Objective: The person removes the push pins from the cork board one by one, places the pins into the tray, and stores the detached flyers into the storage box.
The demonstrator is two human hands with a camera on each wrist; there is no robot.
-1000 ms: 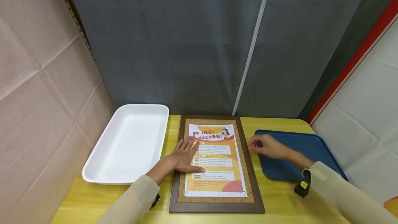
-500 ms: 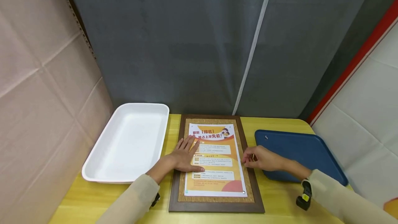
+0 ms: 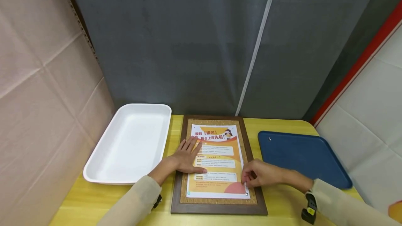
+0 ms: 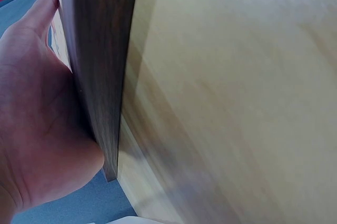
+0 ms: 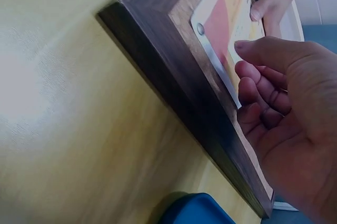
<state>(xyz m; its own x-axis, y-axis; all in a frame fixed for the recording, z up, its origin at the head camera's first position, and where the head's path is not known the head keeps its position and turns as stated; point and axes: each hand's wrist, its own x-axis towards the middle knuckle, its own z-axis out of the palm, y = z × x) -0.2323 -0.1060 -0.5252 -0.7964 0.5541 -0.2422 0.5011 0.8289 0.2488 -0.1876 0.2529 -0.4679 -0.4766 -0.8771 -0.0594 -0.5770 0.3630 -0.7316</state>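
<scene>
1. Head view: left hand (image 3: 186, 157) flat, fingers spread and straight, pressing down on the left half of the poster (image 3: 217, 159), forearm angled in from the lower left in a beige sleeve (image 3: 133, 205).
2. Right hand (image 3: 260, 176) low over the poster's near right corner, fingers curled in, tips bunched beside a small pin (image 3: 246, 194); whether anything sits between those tips, cannot tell.
3. Poster lying inside a dark wooden frame (image 3: 177, 184) with a cork border, flat on a yellow table (image 3: 276, 201), centred between a white tray (image 3: 128, 145) on the left and a blue tray (image 3: 301, 156) on the right.
4. Right wrist view: fingertips (image 5: 247, 84) curled just above the poster's white edge, thumb over them, pin head (image 5: 200, 29) a little further along the edge, apart from the fingers.
5. Left wrist view: palm (image 4: 37, 129) against the frame's edge, mostly blur, poster barely showing.
6. Small speck on the blue tray near its far left corner, too tiny to identify. Right forearm cut off at the picture's lower edge, dark strap at the wrist.
</scene>
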